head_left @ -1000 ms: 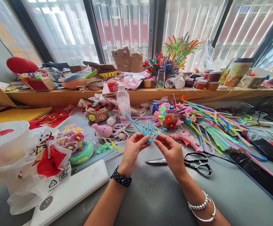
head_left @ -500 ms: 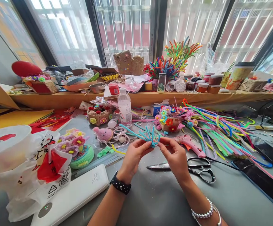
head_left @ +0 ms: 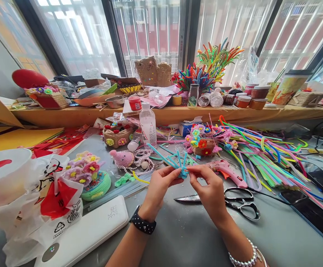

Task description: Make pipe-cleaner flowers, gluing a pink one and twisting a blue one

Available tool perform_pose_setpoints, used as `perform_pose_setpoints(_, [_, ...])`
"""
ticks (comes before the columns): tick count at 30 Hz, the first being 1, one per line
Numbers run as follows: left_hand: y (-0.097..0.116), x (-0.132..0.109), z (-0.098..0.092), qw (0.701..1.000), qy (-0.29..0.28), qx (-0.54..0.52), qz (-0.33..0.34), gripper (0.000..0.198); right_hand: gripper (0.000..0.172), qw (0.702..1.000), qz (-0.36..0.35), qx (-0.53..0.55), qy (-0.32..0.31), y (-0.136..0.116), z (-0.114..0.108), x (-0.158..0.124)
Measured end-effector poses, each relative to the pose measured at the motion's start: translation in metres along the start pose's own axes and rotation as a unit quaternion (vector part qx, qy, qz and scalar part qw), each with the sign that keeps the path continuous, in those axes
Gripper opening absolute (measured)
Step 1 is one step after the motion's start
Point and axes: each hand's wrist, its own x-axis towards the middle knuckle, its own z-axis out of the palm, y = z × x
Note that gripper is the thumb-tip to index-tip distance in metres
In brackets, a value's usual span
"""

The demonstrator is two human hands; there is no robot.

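Between my two hands is a bunch of light blue pipe cleaners (head_left: 183,171), gathered into a knot at the bottom with several stems fanning upward. My left hand (head_left: 161,187) pinches the knot from the left, thumb along its front. On the other side my right hand (head_left: 209,189) has its index finger at the knot, its thumb a little lower; whether it grips a stem is hard to make out. Silver scissors (head_left: 241,204) with black-edged handles lie under and beside my right hand. Just beyond them rests a pink hot glue gun (head_left: 229,172).
A white power bank (head_left: 94,230) and a plastic bag (head_left: 47,207) lie at left, near a pipe-cleaner flower pot (head_left: 97,185). A water bottle (head_left: 148,126) stands beyond my hands. Loose pipe cleaners (head_left: 267,167) and a phone (head_left: 311,215) are at right.
My right thumb has dropped away from the knot while the index finger stays at it. The blue bunch has shifted slightly to the right in view.
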Motion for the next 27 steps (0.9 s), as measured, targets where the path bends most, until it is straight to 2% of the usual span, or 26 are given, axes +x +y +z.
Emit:
perform_pose_setpoints(10, [0.0012,0.0005,0.0004,1.0,0.0,-0.006,-0.005,0.019,0.022,0.995,-0.068,-0.074,-0.004,0.0026,0.0021,-0.0011])
perform_pose_setpoints(18, [-0.004,0.0017,-0.0014,1.0,-0.011,0.02,0.007,0.016,0.021,0.994,-0.07,-0.085,-0.008,0.0051,0.0021,-0.0025])
perform_pose_setpoints(23, [-0.005,0.0026,-0.0055,0.999,-0.045,-0.023,-0.011,0.016,0.019,0.999,-0.038,-0.031,-0.017,0.0033,0.0009,-0.0004])
perform_pose_setpoints(27, [-0.0031,0.0021,-0.0073,0.994,-0.07,-0.069,-0.052,0.017,0.013,0.997,0.041,0.064,-0.031,0.0023,0.0001,-0.0007])
